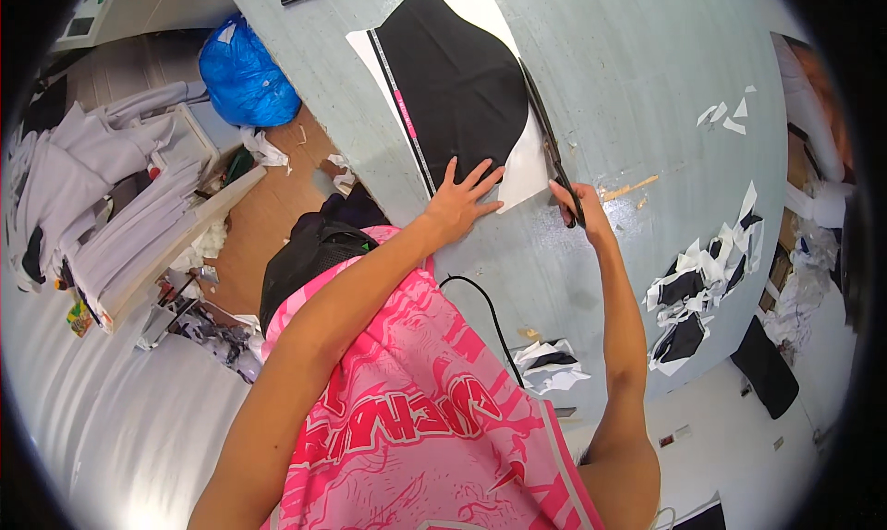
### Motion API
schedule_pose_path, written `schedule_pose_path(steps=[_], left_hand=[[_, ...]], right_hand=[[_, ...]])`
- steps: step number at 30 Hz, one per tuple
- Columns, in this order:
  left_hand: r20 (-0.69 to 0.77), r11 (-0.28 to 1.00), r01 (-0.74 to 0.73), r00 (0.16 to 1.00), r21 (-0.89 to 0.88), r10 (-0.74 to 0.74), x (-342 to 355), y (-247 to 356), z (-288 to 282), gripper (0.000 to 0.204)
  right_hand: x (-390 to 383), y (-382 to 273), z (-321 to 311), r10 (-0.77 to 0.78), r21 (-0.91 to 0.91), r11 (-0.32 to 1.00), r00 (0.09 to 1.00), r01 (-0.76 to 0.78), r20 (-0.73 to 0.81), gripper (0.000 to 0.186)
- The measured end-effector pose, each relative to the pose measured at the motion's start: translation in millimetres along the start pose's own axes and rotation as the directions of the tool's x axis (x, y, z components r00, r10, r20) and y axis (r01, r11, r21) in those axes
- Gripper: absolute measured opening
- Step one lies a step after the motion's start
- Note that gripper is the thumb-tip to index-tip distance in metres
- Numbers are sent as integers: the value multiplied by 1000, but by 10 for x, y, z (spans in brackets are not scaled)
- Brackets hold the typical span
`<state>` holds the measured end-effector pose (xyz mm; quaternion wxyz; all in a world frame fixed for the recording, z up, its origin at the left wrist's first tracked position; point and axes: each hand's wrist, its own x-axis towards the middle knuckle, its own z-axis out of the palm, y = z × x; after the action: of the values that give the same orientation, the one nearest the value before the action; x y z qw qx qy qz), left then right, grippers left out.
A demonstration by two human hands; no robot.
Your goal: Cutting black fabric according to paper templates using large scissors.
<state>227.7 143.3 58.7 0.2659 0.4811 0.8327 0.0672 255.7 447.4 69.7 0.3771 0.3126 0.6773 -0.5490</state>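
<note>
a head-worn fisheye looks steeply down onto the table (647, 77).

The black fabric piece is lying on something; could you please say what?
A white sheet shows past the edges of the black fabric piece; whatever lies under its middle is covered and cannot be seen.

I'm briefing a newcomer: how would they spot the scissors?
On the large grey table, find the broad black fabric piece lying on a white sheet. Just to its right, the right hand grips the scissors; long, dark, tapering blades set them apart from the flat fabric.
</note>
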Motion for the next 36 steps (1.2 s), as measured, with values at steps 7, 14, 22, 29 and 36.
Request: schedule_pose_path(steps=[7,14,22,29,36], left_hand=[[1,1000,0,1000,-17,0,-17,-30,38,68],[2,1000,12,1000,-23,-12,-3,-28,72,69],[37,999,19,999,-39,-18,-16,-35,52,69],[26,998,22,999,-54,-21,-27,-39,58,68],[52,995,38,998,-90,-34,-42,-41,65,57]], right_hand=[[22,-194,-114,37,-108,993,999,-36,9,52],[224,-422,-346,-5,-134,991,996,17,86,51],[434,-542,-531,10,-227,974,995,12,95,47],[681,-877,-719,10,-334,942,989,40,147,50],[888,-1197,-1072,13,-471,873,959,127,283,50]])
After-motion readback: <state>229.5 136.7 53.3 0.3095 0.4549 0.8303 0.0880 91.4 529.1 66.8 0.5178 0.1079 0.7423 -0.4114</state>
